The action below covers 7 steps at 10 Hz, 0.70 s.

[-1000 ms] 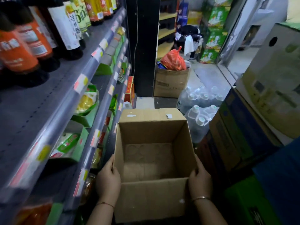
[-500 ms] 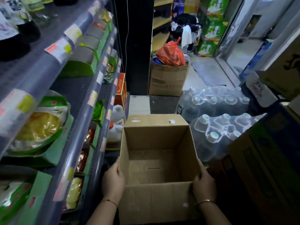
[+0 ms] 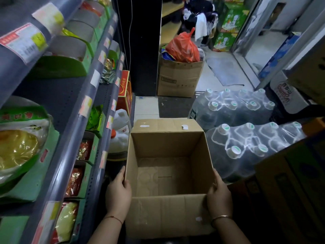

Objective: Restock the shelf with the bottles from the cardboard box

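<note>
The left hand (image 3: 118, 191) and right hand (image 3: 219, 194) clasp opposite near walls of the empty cardboard box (image 3: 168, 215), with the shelf (image 3: 77, 138) immediately left.

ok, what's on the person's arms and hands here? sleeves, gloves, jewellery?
No gloves and no sleeves in view: both forearms are bare up to the frame edge. The left hand has a thin red string bracelet at the wrist. The right hand has a slim gold-coloured bangle at the wrist. No rings or watch visible.
</note>
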Tool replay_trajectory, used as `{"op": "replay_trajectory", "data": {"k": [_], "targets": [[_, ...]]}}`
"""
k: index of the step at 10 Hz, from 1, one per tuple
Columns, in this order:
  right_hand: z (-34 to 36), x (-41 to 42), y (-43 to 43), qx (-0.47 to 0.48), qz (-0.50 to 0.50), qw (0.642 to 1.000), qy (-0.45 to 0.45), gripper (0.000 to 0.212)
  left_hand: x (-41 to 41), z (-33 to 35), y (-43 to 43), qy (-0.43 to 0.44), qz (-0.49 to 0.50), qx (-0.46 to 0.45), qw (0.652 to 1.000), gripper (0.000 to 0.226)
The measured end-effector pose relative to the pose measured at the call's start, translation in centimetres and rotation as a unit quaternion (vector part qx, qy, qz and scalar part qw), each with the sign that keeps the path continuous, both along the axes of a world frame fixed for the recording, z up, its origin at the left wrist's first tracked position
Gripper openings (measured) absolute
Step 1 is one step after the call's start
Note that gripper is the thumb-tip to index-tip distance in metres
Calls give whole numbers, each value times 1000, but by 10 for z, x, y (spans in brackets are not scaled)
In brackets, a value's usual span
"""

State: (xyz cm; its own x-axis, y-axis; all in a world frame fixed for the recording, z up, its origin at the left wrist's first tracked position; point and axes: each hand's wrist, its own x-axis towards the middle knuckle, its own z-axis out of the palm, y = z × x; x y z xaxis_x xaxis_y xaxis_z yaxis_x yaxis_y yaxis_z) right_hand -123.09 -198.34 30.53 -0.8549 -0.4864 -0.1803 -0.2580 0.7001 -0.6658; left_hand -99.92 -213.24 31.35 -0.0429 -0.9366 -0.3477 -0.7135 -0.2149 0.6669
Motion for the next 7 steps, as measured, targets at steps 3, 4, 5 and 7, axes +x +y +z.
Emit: {"op": "replay_trajectory", "data": {"k": [3,4,5,7], "targets": [[9,2,0,33,49,998,2,54,3,18,11,35,3,56,998,60],[13,2,3,50,56,997,-9,50,4,24,14,28,-5,58,998,61],[24,5,8,69,61,996,-18,49,4,34,20,20,-12,60,998,58],[52,16,22,86,66,994,-16,47,0,63,38,8,-39,30,999,57]]}}
